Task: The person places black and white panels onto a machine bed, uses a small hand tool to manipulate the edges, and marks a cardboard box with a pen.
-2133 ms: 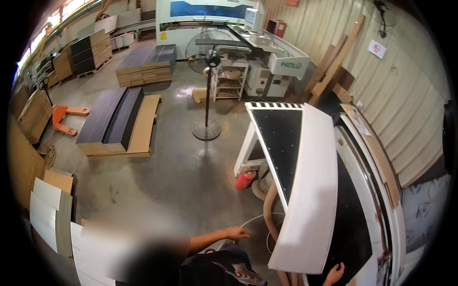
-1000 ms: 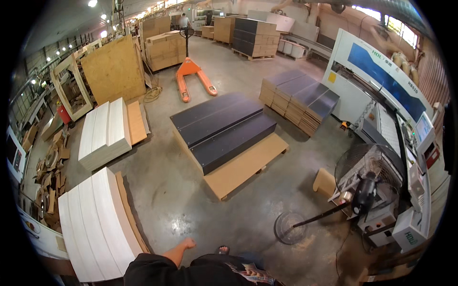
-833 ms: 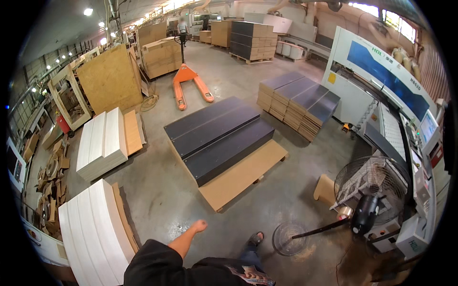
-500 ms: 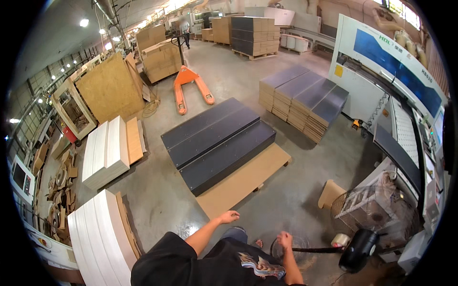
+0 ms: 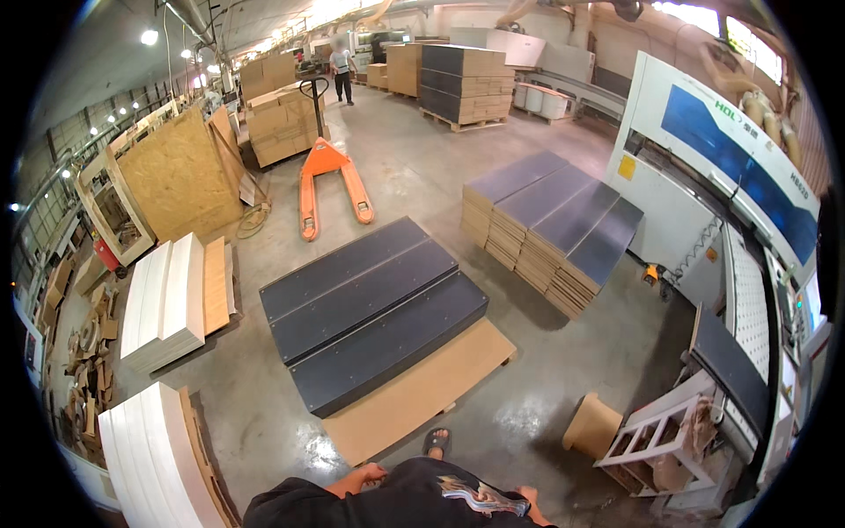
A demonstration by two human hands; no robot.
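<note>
My left hand (image 5: pixel 373 473) hangs at the lower edge with its fingers curled in and holds nothing that I can see. My right hand (image 5: pixel 526 495) is low at my side, partly cut off by my shirt, and its fingers hardly show. Neither hand touches anything. Just beyond my sandalled foot (image 5: pixel 437 440) stands a low pallet load: a brown cardboard sheet (image 5: pixel 422 387) with rows of dark panels (image 5: pixel 387 339) on it. The nearest row sits apart from the others by a narrow gap.
Stacked dark-topped boards (image 5: pixel 554 211) stand right of centre, before a white machine (image 5: pixel 660 202). An orange pallet jack (image 5: pixel 327 167) is parked beyond. White panel stacks (image 5: pixel 158 453) line the left. A brown stool-like piece (image 5: pixel 591 424) is at right. A person (image 5: pixel 341 70) stands far back.
My view has moved forward, with the pallet load nearer to me. Both hands have dropped lower toward my sides. The black fan at right has left the view; the distant person shows more fully.
</note>
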